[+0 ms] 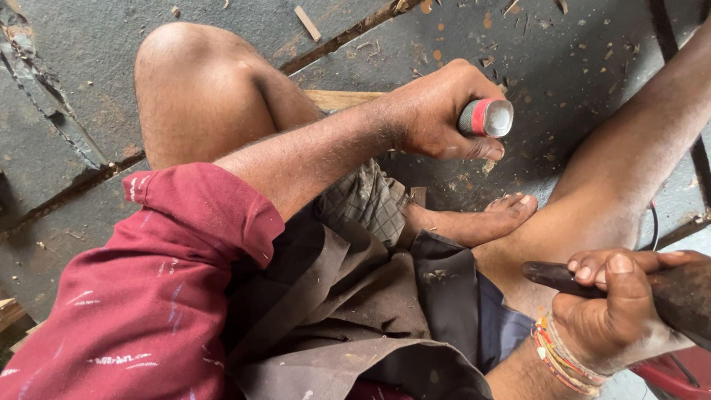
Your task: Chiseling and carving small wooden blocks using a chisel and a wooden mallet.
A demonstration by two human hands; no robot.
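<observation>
My left hand is stretched out over the grey floor, fist closed around a tool handle with a red band and a grey end cap; the rest of that tool is hidden in the fist. My right hand, with coloured thread bands at the wrist, grips a dark, worn wooden handle that points left over my thigh. Its far end runs off the right edge. A pale wooden strip lies under my left forearm and knee.
I sit on a grey stone floor strewn with wood chips and shavings. My bent knee, bare foot and other leg fill the middle. A thin black cord lies by the right leg, something red at bottom right.
</observation>
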